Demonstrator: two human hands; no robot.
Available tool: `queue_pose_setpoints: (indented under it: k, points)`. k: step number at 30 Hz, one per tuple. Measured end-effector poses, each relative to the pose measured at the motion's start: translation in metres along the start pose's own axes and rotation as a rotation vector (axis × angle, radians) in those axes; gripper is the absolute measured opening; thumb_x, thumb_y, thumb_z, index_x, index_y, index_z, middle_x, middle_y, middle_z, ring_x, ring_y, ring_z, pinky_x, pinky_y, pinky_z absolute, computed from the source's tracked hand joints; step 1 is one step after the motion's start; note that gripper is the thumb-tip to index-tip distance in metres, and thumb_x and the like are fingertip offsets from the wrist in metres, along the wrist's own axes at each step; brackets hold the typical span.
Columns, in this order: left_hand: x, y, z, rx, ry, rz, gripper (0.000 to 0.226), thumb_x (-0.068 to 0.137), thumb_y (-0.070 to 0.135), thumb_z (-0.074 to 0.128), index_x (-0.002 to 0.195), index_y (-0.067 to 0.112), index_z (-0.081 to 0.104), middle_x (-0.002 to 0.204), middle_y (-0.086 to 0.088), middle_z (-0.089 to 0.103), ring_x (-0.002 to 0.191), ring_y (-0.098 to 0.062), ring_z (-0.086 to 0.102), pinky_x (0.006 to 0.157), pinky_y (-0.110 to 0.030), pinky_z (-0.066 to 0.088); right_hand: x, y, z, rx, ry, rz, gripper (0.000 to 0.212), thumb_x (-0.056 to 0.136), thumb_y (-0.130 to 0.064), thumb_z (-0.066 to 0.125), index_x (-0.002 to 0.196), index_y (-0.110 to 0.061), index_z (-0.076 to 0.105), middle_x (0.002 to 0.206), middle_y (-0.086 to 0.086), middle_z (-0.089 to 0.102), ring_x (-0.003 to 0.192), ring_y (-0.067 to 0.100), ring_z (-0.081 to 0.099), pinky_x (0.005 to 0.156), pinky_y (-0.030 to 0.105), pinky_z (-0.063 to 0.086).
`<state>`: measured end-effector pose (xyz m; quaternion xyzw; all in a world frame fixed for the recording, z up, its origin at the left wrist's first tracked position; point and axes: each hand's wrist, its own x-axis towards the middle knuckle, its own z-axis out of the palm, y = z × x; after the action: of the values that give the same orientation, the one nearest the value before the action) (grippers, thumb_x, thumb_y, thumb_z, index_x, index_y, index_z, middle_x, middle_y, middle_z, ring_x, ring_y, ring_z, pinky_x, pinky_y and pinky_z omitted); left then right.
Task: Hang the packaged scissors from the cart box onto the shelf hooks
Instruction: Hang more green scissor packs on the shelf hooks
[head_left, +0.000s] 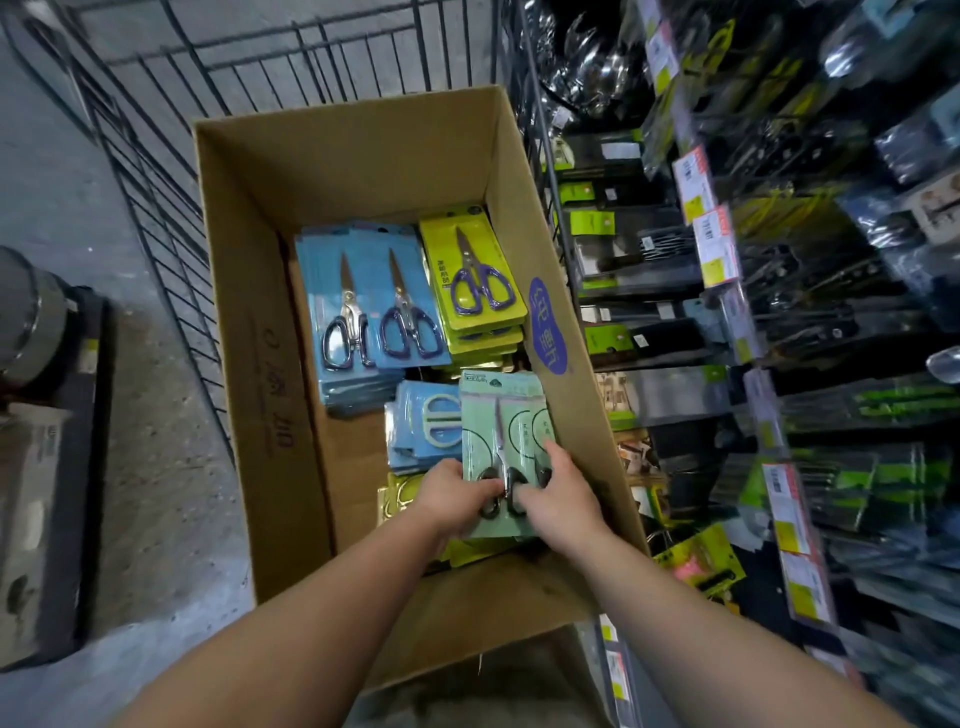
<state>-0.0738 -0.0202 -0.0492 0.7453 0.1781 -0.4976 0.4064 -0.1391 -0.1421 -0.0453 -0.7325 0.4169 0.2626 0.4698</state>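
An open cardboard box (249, 332) stands in a wire cart. Inside lie stacks of packaged scissors: blue packs (363, 306), yellow-green packs (472, 275) and small light-blue packs (421, 426). At the near right of the box both hands hold a stack of pale green scissor packs (501, 415). My left hand (454, 496) grips its lower left edge. My right hand (561, 499) grips its lower right, with fingers over the black handles. The shelf hooks (810, 218) run along the right, crowded with hanging goods.
The black wire cart wall (156, 171) rises left of and behind the box. Price tags (714, 249) line the shelf rails on the right. A grey floor (145, 467) lies to the left, with a dark box and a metal pot (31, 322) at the far left.
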Motion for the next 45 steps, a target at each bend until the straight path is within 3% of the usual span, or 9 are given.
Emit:
queue_pose_setpoints:
  k: [8, 12, 18, 21, 24, 28, 32, 36, 45]
  points:
    - [-0.001, -0.009, -0.005, -0.082, 0.013, -0.028, 0.013, 0.085, 0.009, 0.072, 0.085, 0.013, 0.059, 0.072, -0.006, 0.063, 0.058, -0.018, 0.057, 0.046, -0.019, 0.044, 0.008, -0.001, 0.004, 0.140, -0.047, 0.115, 0.071, 0.091, -0.015, 0.057, 0.153, -0.025, 0.025, 0.126, 0.000, 0.061, 0.109, 0.021, 0.059, 0.094, 0.035, 0.049]
    - [-0.002, -0.013, -0.008, -0.082, -0.005, -0.035, 0.019, 0.084, 0.008, 0.070, 0.099, 0.011, 0.059, 0.085, -0.009, 0.069, 0.069, -0.022, 0.063, 0.061, -0.031, 0.054, 0.009, 0.008, 0.010, 0.229, -0.041, 0.180, 0.036, 0.084, -0.012, 0.055, 0.118, -0.022, 0.061, 0.103, -0.002, 0.070, 0.091, 0.023, 0.066, 0.084, 0.042, 0.058]
    - [-0.006, -0.024, -0.014, -0.111, -0.042, -0.024, 0.016, 0.085, 0.012, 0.074, 0.099, 0.015, 0.065, 0.099, -0.014, 0.074, 0.081, -0.024, 0.069, 0.073, -0.036, 0.058, 0.006, 0.007, 0.009, 0.224, 0.037, 0.185, 0.003, 0.084, -0.014, 0.064, 0.087, -0.014, 0.065, 0.088, 0.009, 0.067, 0.085, 0.026, 0.064, 0.083, 0.040, 0.055]
    - [-0.011, -0.030, -0.019, -0.152, -0.069, -0.044, 0.028, 0.084, 0.024, 0.078, 0.106, 0.014, 0.065, 0.094, -0.006, 0.076, 0.070, -0.016, 0.071, 0.054, -0.024, 0.053, 0.003, 0.006, 0.009, 0.267, -0.011, 0.192, 0.010, 0.087, -0.020, 0.062, 0.090, -0.012, 0.057, 0.090, 0.011, 0.060, 0.081, 0.024, 0.056, 0.076, 0.036, 0.048]
    - [-0.014, -0.031, -0.023, -0.205, -0.077, -0.044, 0.031, 0.084, 0.022, 0.077, 0.112, 0.015, 0.065, 0.097, -0.007, 0.077, 0.084, -0.025, 0.074, 0.072, -0.038, 0.061, -0.002, 0.000, 0.008, 0.484, -0.177, 0.212, 0.013, 0.095, -0.018, 0.056, 0.093, -0.008, 0.063, 0.091, 0.009, 0.074, 0.083, 0.026, 0.071, 0.079, 0.039, 0.058]
    - [-0.024, -0.020, -0.034, -0.204, -0.059, 0.024, 0.033, 0.082, 0.024, 0.079, 0.110, 0.018, 0.063, 0.097, -0.007, 0.077, 0.087, -0.027, 0.075, 0.081, -0.047, 0.060, -0.004, -0.011, 0.004, 0.557, -0.154, 0.172, 0.021, 0.101, -0.028, 0.049, 0.110, -0.017, 0.064, 0.101, 0.007, 0.074, 0.089, 0.027, 0.072, 0.077, 0.044, 0.061]
    - [-0.035, -0.006, -0.041, -0.252, -0.037, 0.111, 0.036, 0.081, 0.015, 0.079, 0.113, 0.014, 0.064, 0.103, -0.009, 0.076, 0.098, -0.032, 0.072, 0.090, -0.055, 0.055, -0.014, -0.028, -0.008, 0.477, -0.078, 0.071, 0.036, 0.098, -0.035, 0.045, 0.127, -0.018, 0.056, 0.127, 0.008, 0.063, 0.111, 0.031, 0.063, 0.097, 0.053, 0.051]
    - [-0.052, 0.008, -0.048, -0.285, 0.045, 0.184, 0.033, 0.081, 0.008, 0.077, 0.111, 0.013, 0.065, 0.099, -0.009, 0.076, 0.097, -0.030, 0.072, 0.089, -0.054, 0.056, -0.036, -0.045, -0.041, 0.389, -0.016, -0.023, 0.047, 0.103, -0.029, 0.039, 0.147, -0.013, 0.039, 0.150, 0.005, 0.042, 0.136, 0.029, 0.042, 0.113, 0.047, 0.035]
    - [-0.101, 0.037, -0.022, -0.276, 0.149, 0.336, 0.022, 0.087, 0.006, 0.072, 0.107, 0.010, 0.065, 0.098, -0.011, 0.075, 0.094, -0.030, 0.071, 0.082, -0.046, 0.060, -0.038, -0.026, -0.083, 0.569, -0.034, -0.156, 0.049, 0.087, -0.040, 0.042, 0.132, -0.022, 0.049, 0.134, 0.005, 0.056, 0.120, 0.030, 0.055, 0.105, 0.061, 0.040]
